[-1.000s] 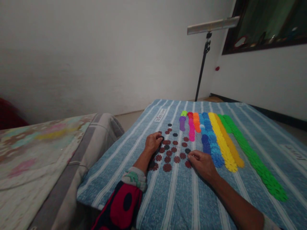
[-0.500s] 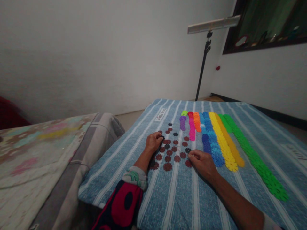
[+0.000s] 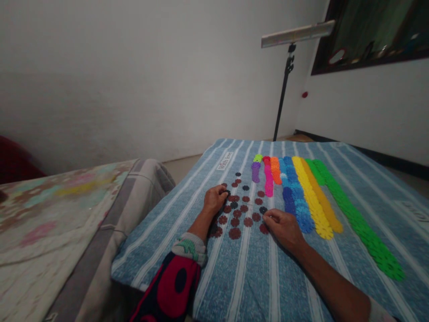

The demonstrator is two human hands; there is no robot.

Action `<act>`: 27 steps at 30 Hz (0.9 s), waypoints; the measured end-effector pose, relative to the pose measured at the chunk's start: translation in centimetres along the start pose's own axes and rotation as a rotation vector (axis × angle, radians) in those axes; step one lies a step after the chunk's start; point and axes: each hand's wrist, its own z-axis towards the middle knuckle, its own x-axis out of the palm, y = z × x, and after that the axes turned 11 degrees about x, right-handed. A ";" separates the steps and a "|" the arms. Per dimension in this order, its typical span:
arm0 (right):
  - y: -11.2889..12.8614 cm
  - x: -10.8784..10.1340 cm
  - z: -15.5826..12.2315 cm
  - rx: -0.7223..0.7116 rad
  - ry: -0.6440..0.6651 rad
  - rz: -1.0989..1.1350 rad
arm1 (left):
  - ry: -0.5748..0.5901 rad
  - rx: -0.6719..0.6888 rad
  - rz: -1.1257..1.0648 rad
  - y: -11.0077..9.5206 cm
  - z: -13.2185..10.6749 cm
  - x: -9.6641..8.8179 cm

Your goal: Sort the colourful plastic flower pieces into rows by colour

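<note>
My left hand (image 3: 214,200) is closed in a pinch at the left side of a loose scatter of small plastic snowflake discs, its fingertips on a black snowflake disc (image 3: 228,192). On the right of the scatter, my right hand (image 3: 284,227) has thumb and forefinger pressed together at the edge of another black snowflake disc (image 3: 263,209). Between the hands lie several brown snowflake discs (image 3: 244,208) and a few black ones, such as a black disc (image 3: 233,205). One brown disc (image 3: 264,229) lies just beneath my right fingers.
Overlapping rows of discs run to the right: a pink row (image 3: 268,179), an orange row (image 3: 276,172), blue rows (image 3: 298,192), a yellow row (image 3: 311,201) and a long green row (image 3: 362,219). Striped blue cloth (image 3: 174,232) covers the table. A second covered surface (image 3: 80,214) stands left; a tripod stand (image 3: 282,98) is behind.
Both hands stay in the same place with the same pinched fingers. The whole view has shifted very slightly; no disc has visibly moved on the cloth.
</note>
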 end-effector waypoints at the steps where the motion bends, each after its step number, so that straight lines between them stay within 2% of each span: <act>1: 0.0 0.0 0.0 0.001 -0.001 0.000 | 0.000 0.001 -0.004 0.0 0.0 0.0; 14: 0.2 0.0 0.1 0.010 0.008 0.001 | 0.021 0.000 -0.015 0.0 0.1 0.0; 20: 0.2 0.0 0.0 0.026 0.020 0.019 | -0.005 0.024 -0.032 -0.5 0.2 0.0; 27: 0.2 0.1 0.0 0.020 0.006 0.021 | -0.031 0.000 -0.185 -0.5 0.1 0.3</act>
